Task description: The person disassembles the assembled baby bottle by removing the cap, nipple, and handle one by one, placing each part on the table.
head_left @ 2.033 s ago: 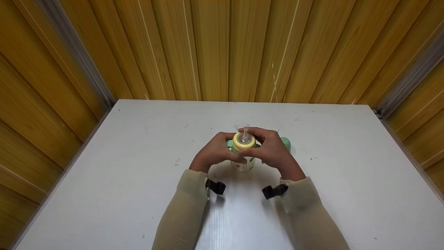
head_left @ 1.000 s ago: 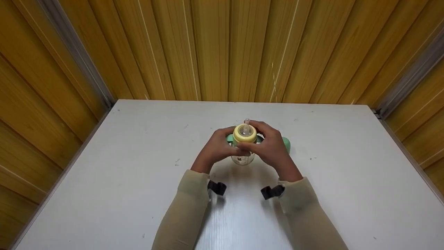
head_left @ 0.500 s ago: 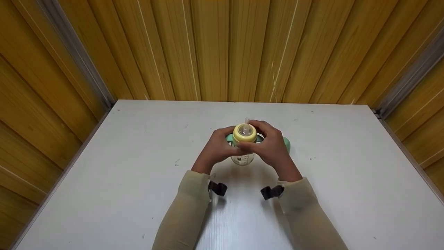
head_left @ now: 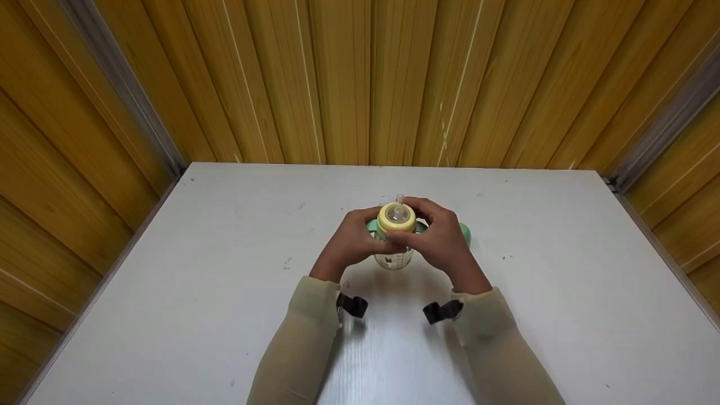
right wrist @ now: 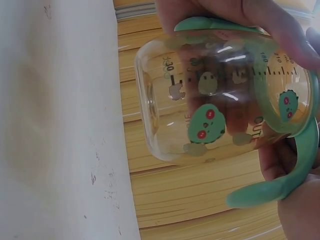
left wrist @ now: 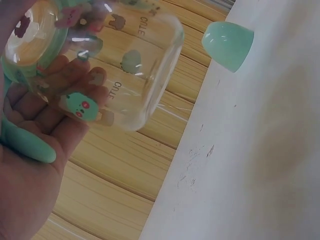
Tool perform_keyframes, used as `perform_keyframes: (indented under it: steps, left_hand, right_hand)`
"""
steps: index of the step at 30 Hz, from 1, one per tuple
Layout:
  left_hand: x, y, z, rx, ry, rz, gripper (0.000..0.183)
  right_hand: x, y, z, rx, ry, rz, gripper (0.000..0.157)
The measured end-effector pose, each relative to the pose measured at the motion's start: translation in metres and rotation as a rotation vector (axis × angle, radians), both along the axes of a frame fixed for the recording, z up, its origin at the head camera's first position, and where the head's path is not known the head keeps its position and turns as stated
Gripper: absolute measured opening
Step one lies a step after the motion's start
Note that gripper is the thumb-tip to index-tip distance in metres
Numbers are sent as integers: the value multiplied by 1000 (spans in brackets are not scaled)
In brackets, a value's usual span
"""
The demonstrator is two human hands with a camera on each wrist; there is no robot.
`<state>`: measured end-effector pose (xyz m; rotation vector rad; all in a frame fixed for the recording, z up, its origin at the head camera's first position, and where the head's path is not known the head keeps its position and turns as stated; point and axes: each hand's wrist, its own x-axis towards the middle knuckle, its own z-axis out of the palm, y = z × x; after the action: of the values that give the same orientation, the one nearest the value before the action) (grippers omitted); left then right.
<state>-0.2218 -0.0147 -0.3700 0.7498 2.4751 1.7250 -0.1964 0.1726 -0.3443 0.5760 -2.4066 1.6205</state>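
A clear baby bottle [head_left: 394, 260] with cartoon prints is held off the white table between both hands. It has a yellow screw ring [head_left: 396, 226], a transparent teat [head_left: 398, 212] on top and green side handles [right wrist: 270, 190]. My left hand [head_left: 354, 239] grips the bottle's body; its fingers show through the clear wall in the left wrist view. At the ring, my right hand [head_left: 444, 239] holds on, its thumb across the front. In the right wrist view, that palm sits beside a handle. Behind the right hand, a green domed cap [left wrist: 228, 46] stands on the table.
The white tabletop [head_left: 225, 253] carries small scuffs and dark marks. Yellow wood-look panels [head_left: 343, 84] rise behind its back edge and along both sides. Grey metal posts [head_left: 126, 84] stand at the corners. A small black camera mount [head_left: 353, 305] is strapped to each wrist.
Compared with two seconds ago, both hands and the bottle sit slightly higher in the head view. Over the last half second they have dipped very slightly. The cap has not moved.
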Motion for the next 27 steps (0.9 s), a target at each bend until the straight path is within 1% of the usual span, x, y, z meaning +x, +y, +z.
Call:
perform_keyframes:
  steps: [4, 8, 11, 18, 27]
  left_hand:
    - [-1, 0, 0, -5, -5, -2, 63]
    - [-1, 0, 0, -18, -4, -5, 63]
    - [-1, -1, 0, -22, -12, -5, 61]
    - [-2, -2, 0, 8, -14, -37, 60]
    - [-1, -2, 1, -20, -13, -54, 58]
  right_hand:
    - [0, 1, 2, -22, -36, 19, 65]
    - [0, 2, 3, -20, -65, 31, 65]
    - [0, 2, 4, -15, -70, 36, 65]
    - [0, 3, 3, -32, -67, 68, 63]
    - [-1, 5, 3, -34, -84, 97, 61]
